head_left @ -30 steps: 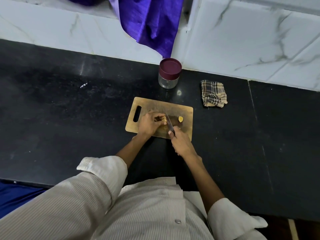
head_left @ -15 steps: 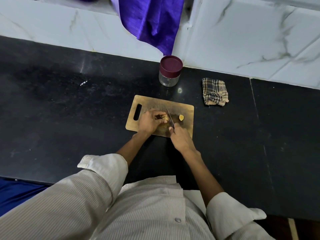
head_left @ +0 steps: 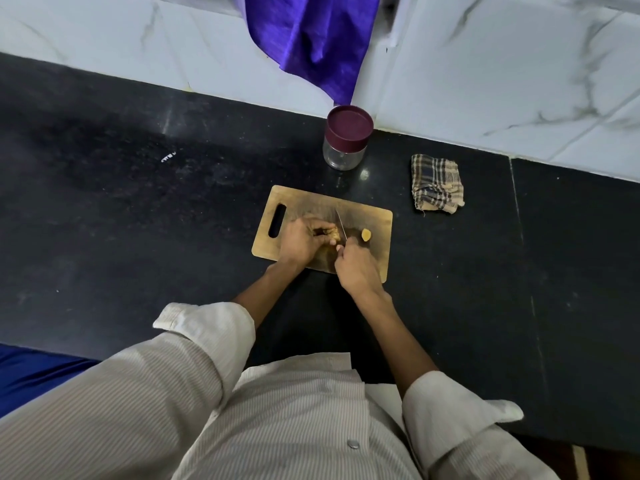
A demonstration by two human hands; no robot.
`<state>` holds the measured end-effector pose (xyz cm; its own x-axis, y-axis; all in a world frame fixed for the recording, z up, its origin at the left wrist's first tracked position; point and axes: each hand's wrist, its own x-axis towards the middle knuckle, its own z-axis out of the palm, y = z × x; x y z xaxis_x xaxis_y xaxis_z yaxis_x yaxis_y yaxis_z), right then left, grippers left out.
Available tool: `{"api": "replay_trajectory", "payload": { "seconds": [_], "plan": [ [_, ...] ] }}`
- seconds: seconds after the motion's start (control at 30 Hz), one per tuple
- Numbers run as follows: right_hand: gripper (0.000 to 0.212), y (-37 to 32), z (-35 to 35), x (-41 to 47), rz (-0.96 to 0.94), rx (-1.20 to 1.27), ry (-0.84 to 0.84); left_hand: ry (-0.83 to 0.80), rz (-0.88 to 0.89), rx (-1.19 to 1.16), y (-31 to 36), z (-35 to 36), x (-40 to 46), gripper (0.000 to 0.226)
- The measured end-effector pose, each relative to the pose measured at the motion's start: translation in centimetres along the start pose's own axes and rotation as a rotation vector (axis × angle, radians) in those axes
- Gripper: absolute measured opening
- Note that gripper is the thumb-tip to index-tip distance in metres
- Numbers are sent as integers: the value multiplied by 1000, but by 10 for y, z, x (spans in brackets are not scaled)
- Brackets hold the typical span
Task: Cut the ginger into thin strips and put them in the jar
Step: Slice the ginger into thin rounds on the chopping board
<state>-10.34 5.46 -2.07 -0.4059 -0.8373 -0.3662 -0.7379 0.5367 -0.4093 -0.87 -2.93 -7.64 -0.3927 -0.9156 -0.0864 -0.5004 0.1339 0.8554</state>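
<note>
Wooden board (head_left: pixel 367 216): right hand (head_left: pixel 356 270) knife (head_left: pixel 341 225) beside ginger (head_left: pixel 333 233).

The scene is lit softly and evenly, rather dim, with a cool bluish cast on the marble wall (head_left: pixel 485 81). A small glare spot is seen on the black counter (head_left: pixel 364 174) just beside the jar (head_left: pixel 344 140), and a faint pale streak further left. Shadows are weak and diffuse; the counter between the forearms is darkest. Wide-angle distortion is marked: the wall's edge is bowed and the shirt (head_left: pixel 277 427) is stretched. Fine detail at the board (head_left: pixel 367 216) is softened.
</note>
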Motion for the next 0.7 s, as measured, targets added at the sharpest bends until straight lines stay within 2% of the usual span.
{"api": "replay_trajectory", "payload": {
  "seconds": [0.27,0.7],
  "plan": [
    [25,-11,3,1,78,9,10,-29,56,19,1,-5,2,27],
    [30,0,10,-21,158,-10,-137,-51,12,-50,-1,-3,3,32]
  ]
}}
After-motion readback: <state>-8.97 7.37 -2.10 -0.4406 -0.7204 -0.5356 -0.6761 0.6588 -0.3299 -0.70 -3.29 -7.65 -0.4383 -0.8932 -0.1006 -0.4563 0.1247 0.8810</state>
